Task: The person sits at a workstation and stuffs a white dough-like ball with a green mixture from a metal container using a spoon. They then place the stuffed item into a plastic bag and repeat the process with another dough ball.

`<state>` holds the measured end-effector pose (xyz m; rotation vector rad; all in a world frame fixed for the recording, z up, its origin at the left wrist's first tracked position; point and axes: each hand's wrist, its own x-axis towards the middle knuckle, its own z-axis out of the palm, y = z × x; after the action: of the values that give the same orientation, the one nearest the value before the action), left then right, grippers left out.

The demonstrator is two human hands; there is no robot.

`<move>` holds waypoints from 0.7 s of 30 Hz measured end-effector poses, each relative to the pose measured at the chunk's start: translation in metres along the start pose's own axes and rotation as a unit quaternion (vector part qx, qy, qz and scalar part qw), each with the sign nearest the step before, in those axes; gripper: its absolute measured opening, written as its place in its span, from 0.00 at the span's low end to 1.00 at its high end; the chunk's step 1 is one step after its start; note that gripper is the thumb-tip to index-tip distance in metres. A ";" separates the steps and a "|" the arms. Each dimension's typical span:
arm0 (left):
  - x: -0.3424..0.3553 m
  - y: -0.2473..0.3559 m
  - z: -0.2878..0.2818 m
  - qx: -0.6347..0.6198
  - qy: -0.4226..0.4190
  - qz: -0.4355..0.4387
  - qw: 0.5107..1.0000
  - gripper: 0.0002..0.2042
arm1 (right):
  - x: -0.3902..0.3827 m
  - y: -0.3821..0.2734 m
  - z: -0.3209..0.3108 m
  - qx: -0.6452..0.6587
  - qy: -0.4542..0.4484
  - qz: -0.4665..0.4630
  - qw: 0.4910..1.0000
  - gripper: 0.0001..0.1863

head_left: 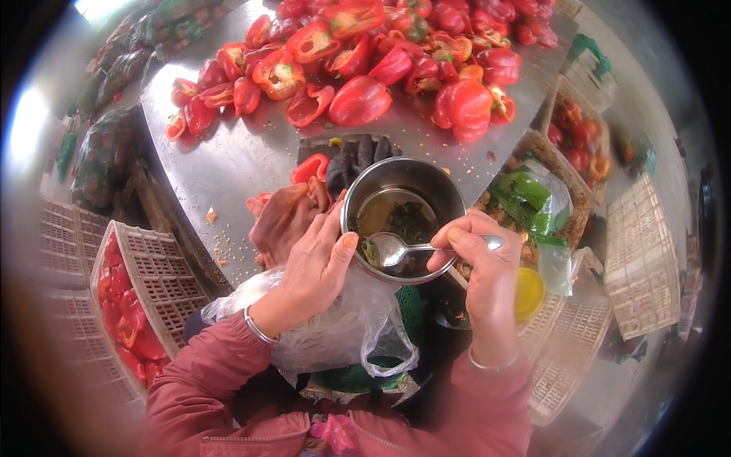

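Note:
My left hand [316, 263] grips the left side of a steel pot [453, 194], which holds a little liquid and dark green leafy bits. My right hand [480, 266] holds a metal spoon [391, 249] with its bowl inside the pot, some green on it. Beside the pot, a rumpled reddish-brown glove [282, 228], a dark grey glove [346, 164] and a red pepper piece [308, 169] lie on the steel table [183, 160]. A translucent plastic bag [343, 335] is below my left hand.
Halved red peppers [362, 99] are heaped across the far table. Crates [156, 286] of peppers stand left and right [579, 137], with filled net sacks [106, 164] at left. A yellow round container [529, 293], green packaging [529, 198] and an upright crate [640, 259] are at right.

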<state>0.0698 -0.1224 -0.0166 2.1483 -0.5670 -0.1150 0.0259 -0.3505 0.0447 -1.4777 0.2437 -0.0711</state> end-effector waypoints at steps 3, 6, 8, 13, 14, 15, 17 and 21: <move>0.000 0.003 -0.006 -0.023 -0.036 -0.024 0.999 0.33 | 0.000 0.004 -0.001 0.038 0.020 -0.001 0.999 0.13; -0.001 0.001 -0.006 -0.029 -0.027 -0.001 0.999 0.34 | 0.001 0.002 -0.005 0.047 0.032 -0.008 0.998 0.13; -0.001 -0.001 -0.007 -0.035 -0.028 0.002 0.999 0.34 | 0.003 0.001 -0.007 0.054 0.046 -0.010 0.997 0.13; 0.001 0.001 -0.007 -0.047 -0.029 -0.008 0.998 0.34 | 0.007 0.004 -0.018 0.092 0.075 -0.008 0.993 0.13; 0.000 0.002 -0.008 -0.046 -0.030 -0.010 0.998 0.34 | 0.008 0.004 -0.019 0.096 0.084 -0.015 0.992 0.13; 0.000 0.003 -0.009 -0.051 -0.029 -0.018 0.998 0.34 | 0.010 0.004 -0.021 0.100 0.093 -0.023 0.990 0.12; -0.001 0.004 -0.010 -0.059 -0.029 -0.035 0.997 0.33 | 0.012 0.003 -0.023 0.104 0.110 -0.036 0.988 0.12; -0.004 0.005 -0.010 -0.046 0.013 -0.018 0.999 0.30 | 0.013 -0.002 -0.027 0.100 0.130 -0.067 0.984 0.12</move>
<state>0.0672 -0.1157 -0.0067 2.0679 -0.4997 -0.1309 0.0331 -0.3791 0.0431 -1.2822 0.3383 -0.3877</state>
